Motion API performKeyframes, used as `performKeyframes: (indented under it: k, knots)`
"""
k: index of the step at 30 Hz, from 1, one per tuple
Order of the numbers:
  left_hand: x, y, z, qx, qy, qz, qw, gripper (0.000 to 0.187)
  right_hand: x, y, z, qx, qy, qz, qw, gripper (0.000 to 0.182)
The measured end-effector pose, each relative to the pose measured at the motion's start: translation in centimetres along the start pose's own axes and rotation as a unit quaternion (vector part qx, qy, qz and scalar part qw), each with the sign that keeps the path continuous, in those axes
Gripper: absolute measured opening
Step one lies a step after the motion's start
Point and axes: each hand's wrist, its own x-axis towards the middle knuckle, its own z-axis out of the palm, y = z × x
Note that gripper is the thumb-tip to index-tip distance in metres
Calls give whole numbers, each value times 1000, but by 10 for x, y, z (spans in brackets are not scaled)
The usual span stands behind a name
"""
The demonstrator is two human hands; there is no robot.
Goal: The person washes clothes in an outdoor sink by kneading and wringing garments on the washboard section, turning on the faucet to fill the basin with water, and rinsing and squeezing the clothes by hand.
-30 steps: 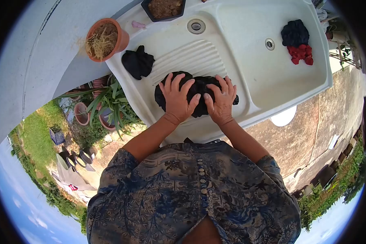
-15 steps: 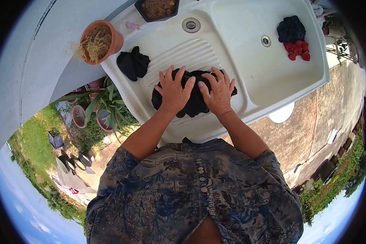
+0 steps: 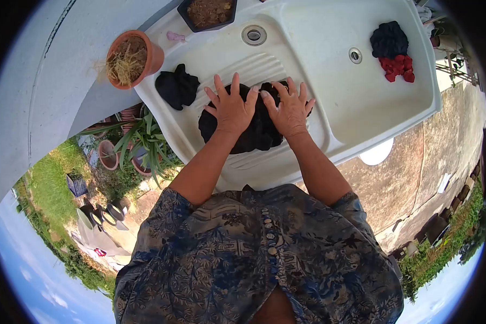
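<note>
A bunched black cloth (image 3: 262, 134) lies on the ribbed washboard part (image 3: 262, 65) of a white laundry sink. My left hand (image 3: 232, 110) presses down on the cloth's left half, palm down with fingers spread. On the right half rests my right hand (image 3: 290, 112), its fingers also apart and stretched forward. The two thumbs nearly meet over the middle of the cloth. Part of the cloth is hidden under both palms. Left of it, a smaller black cloth (image 3: 177, 87) lies crumpled on the sink's edge area.
In the right basin (image 3: 356, 108) sit a dark cloth (image 3: 389, 40) and a red cloth (image 3: 398, 68). Two drains (image 3: 254, 34) show. A terracotta pot (image 3: 155, 56) and a dark hexagonal pot (image 3: 208, 13) stand at the sink's rim. Leafy plants (image 3: 146, 135) grow below left.
Both hands have shifted slightly, the left one forward with its fingers reaching beyond the cloth. The black cloth has changed shape beneath them, its near edge now farther forward.
</note>
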Motion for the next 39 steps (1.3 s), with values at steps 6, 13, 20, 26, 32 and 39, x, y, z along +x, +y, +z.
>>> performKeyframes:
  k: [6, 13, 20, 26, 32, 39]
  knots:
    - [-78, -35, 0, -94, 76, 218, 968, 33, -72, 19, 5, 158, 21, -167, 973, 18]
    - [-25, -38, 12, -154, 20, 289, 945, 18, -23, 22, 15, 139, -55, -233, 961, 11]
    - [0, -28, 13, -104, -58, 235, 965, 12, -6, 11, 20, 107, -86, -150, 979, 12]
    - [11, -7, 4, -4, -151, 84, 985, 33, 4, 14, 25, 109, -122, -36, 986, 19]
    - [-23, -65, -14, -252, -29, 180, 951, 51, -73, 34, -16, 168, 2, -38, 985, 59]
    - [-95, -112, -55, -25, -125, 228, 965, 85, -138, 17, -16, 134, 39, 109, 984, 69]
